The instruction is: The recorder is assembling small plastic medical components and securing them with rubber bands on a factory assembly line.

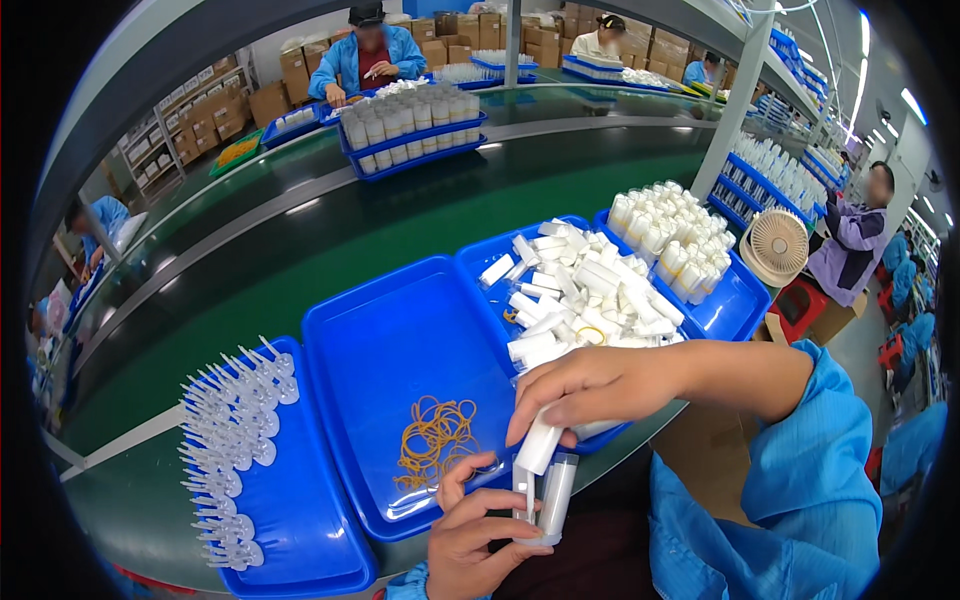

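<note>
Low at the front edge, my left hand [480, 530] is closed around a small bundle of translucent plastic tubes [558, 497], its fingertips along their side. My right hand [605, 385] reaches over from the right and grips a short white plastic tube [541, 445] between thumb and fingers. That white tube is tilted and sits right at the top of the bundle; whether it touches or enters it, I cannot tell. Just left of my hands, yellow-brown rubber bands [435, 440] lie loose in a blue tray [375, 310]. Beyond my right hand, white plastic tubes [575, 290] are heaped in another blue tray [470, 262].
Clear, thin-tipped plastic parts [240, 430] stand in rows in the left blue tray [310, 480]. Banded bundles of white tubes [680, 235] fill part of the right tray, near a beige fan [775, 245]. Across the green conveyor [270, 290], a co-worker [370, 60] handles parts.
</note>
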`<state>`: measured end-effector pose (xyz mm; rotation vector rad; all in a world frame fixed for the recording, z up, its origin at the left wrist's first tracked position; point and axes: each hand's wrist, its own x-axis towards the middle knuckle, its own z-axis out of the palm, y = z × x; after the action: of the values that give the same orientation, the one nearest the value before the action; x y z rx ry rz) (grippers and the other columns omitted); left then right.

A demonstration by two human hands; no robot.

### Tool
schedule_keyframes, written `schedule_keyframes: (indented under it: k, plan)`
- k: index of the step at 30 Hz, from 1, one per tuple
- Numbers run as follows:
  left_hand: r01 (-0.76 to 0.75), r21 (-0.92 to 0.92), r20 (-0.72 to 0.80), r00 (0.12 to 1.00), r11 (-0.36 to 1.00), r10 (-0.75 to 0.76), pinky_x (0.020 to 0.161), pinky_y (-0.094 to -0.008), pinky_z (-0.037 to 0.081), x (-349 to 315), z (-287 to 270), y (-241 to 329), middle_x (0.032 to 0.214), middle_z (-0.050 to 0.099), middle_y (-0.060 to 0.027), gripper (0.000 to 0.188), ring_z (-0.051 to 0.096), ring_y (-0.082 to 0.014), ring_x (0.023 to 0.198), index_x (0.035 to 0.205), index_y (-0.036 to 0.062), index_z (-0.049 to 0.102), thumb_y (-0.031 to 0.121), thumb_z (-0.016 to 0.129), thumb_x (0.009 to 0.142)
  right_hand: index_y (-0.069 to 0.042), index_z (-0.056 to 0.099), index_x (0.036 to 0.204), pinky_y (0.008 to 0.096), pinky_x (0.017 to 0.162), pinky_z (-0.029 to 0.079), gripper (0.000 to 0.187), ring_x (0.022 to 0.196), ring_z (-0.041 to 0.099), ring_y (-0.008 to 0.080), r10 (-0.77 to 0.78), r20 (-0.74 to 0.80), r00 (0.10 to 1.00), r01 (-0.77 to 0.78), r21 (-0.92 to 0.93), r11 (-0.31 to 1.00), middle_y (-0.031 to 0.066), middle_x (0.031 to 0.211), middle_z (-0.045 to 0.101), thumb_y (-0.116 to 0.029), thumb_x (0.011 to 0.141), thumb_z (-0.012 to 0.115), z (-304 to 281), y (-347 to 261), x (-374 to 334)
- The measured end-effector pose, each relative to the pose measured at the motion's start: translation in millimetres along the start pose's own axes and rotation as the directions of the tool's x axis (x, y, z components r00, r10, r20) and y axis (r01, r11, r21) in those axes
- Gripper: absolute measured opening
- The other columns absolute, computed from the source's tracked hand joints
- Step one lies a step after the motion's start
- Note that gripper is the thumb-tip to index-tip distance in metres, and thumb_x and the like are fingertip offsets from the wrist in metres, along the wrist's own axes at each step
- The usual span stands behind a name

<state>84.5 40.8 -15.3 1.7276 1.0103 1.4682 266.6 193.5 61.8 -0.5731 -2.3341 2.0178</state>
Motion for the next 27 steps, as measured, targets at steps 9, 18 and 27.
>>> schedule_keyframes:
  k: [9,18,27]
  plan:
    - [-0.033,0.112,0.124,0.992,0.993,0.019,0.092,-0.0491,0.03,-2,2,2,0.084,0.061,-0.0051,0.017,0.048,-0.0358,0.103,0.07,0.0104,0.066,0.015,0.077,0.058,-0.002,0.051,0.112,0.0338,0.079,0.04,0.023,0.09,0.049,0.0257,-0.286,0.187,0.94,0.335,-0.335,0.881,0.0122,0.095,0.048,-0.013,0.094,0.041,4,0,2]
    - [-0.172,0.4,0.094,0.985,0.9,0.146,0.087,-0.0463,0.031,-8,6,13,0.091,0.052,-0.0046,0.021,0.045,-0.0344,0.101,0.068,0.0134,0.066,0.025,0.078,0.055,-0.002,0.05,0.111,0.0359,0.082,0.038,0.022,0.095,0.048,0.0274,-0.216,0.311,0.925,0.292,-0.222,0.93,0.0132,0.097,0.048,-0.013,0.095,0.039,9,2,8]
    - [-0.203,0.552,-0.187,0.915,0.809,0.357,0.083,-0.0427,0.035,-10,12,2,0.101,0.046,-0.0095,0.063,0.046,-0.0303,0.098,0.109,0.0153,0.049,0.033,0.082,0.06,-0.006,0.044,0.116,0.0401,0.084,0.035,0.025,0.103,0.049,0.0295,-0.212,0.261,0.942,0.29,-0.313,0.904,0.0139,0.106,0.052,-0.011,0.091,0.042,39,3,12]
